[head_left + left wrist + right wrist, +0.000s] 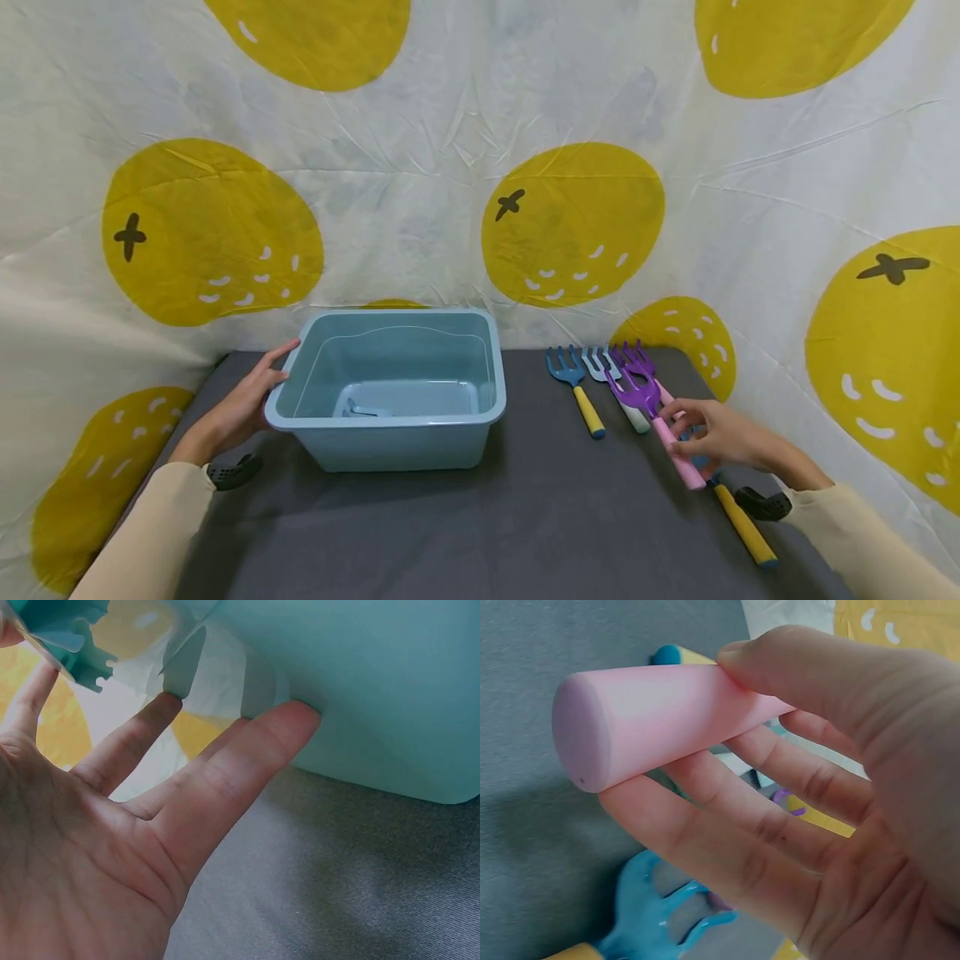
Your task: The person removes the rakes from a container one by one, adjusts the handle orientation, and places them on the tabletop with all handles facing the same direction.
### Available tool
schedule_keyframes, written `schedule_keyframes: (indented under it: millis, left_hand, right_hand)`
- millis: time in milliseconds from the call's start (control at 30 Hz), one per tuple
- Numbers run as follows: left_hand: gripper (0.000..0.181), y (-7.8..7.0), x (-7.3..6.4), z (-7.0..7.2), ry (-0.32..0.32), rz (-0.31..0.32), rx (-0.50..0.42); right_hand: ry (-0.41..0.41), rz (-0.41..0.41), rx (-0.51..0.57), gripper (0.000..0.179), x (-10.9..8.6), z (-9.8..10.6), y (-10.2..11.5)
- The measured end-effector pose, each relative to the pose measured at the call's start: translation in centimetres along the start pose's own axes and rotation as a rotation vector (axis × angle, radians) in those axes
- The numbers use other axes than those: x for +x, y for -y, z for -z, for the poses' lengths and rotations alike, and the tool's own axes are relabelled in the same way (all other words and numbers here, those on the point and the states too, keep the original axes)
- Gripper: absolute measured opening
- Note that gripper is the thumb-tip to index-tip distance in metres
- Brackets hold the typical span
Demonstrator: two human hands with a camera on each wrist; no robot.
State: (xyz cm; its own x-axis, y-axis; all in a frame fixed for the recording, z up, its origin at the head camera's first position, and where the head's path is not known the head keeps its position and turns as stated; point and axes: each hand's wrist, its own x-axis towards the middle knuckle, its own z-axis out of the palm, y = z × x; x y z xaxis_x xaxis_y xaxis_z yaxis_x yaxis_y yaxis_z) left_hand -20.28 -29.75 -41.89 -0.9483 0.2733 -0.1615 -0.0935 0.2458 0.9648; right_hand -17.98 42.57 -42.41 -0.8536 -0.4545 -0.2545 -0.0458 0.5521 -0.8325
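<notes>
A light blue plastic basin [405, 450] stands on the dark cloth, left of centre. Against its left wall lie the outstretched fingers of my left hand [243, 408], up near the rim. In the left wrist view, the left hand's fingers [225, 776] touch the basin wall [390, 697]. My right hand [716, 433] pinches the pink handle [652, 724] of a purple hand fork [637, 392] between thumb and fingers. That fork is held above the cloth, tines pointing away. A pale blue shape [363, 408] shows on the basin floor; its kind is unclear.
A blue fork with a yellow handle [587, 412], a pale blue fork [600, 364] and another purple fork [639, 358] lie at the table's back right. Another yellow handle [744, 525], on a blue fork [641, 907], lies beneath my right hand. A patterned cloth [405, 242] hangs behind.
</notes>
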Motion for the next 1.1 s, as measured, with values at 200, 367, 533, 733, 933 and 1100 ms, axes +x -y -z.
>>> schedule_keyframes:
  millis: [200, 367, 533, 733, 933, 1100]
  left_hand:
    - [0.064, 0.1, 0.1, 0.1, 0.007, -0.005, -0.005]
    - [0.064, 0.1, 0.1, 0.2, 0.012, -0.008, -0.01]
    - [0.064, 0.1, 0.0, 0.2, 0.014, -0.003, -0.001]
    - [0.063, 0.1, 0.0, 0.1, 0.018, 0.008, -0.011]
    - [0.063, 0.1, 0.1, 0.3, 0.015, 0.004, -0.007]
    - [0.064, 0.1, 0.2, 0.3, 0.018, 0.004, 0.006]
  right_hand:
    - [0.009, -0.022, 0.047, 0.054, -1.1, -0.8, -1.7]
    - [0.028, -0.011, 0.08, 0.052, -1.9, -1.4, -3.0]
    - [0.046, -0.038, 0.128, 0.052, -2.5, -2.4, -3.8]
    - [0.066, -0.06, 0.13, 0.051, -3.2, -3.3, -4.5]
    - [0.08, -0.085, 0.132, 0.046, -4.0, -3.9, -5.0]
    - [0.069, -0.113, 0.128, 0.044, -4.5, -4.4, -5.1]
